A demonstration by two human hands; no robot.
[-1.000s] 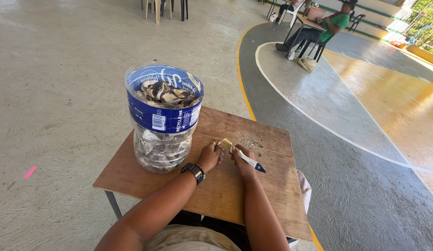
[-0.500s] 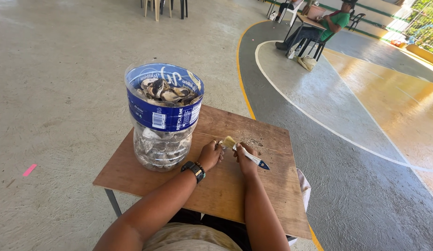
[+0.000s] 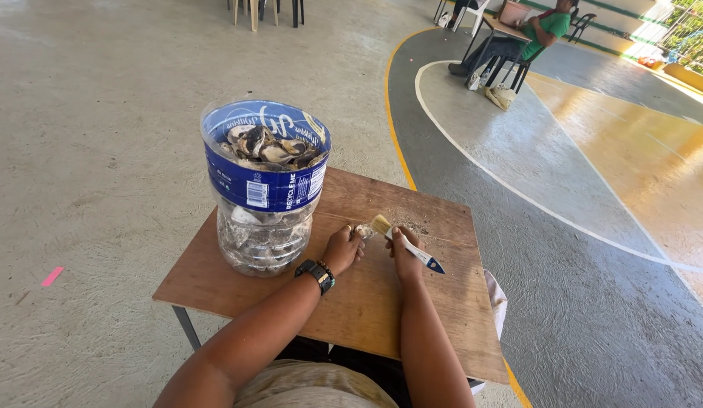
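Right hand [image 3: 405, 255] gripping a brush [image 3: 406, 243], left hand [image 3: 344, 248] pinching a shell [image 3: 364, 230], mid-table [image 3: 381, 302], edges well apart.

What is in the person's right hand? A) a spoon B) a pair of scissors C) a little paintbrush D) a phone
C: the right hand grips a small brush with pale bristles and a white handle tipped in blue, its bristles up against the small shell that the left hand holds over the wooden table.
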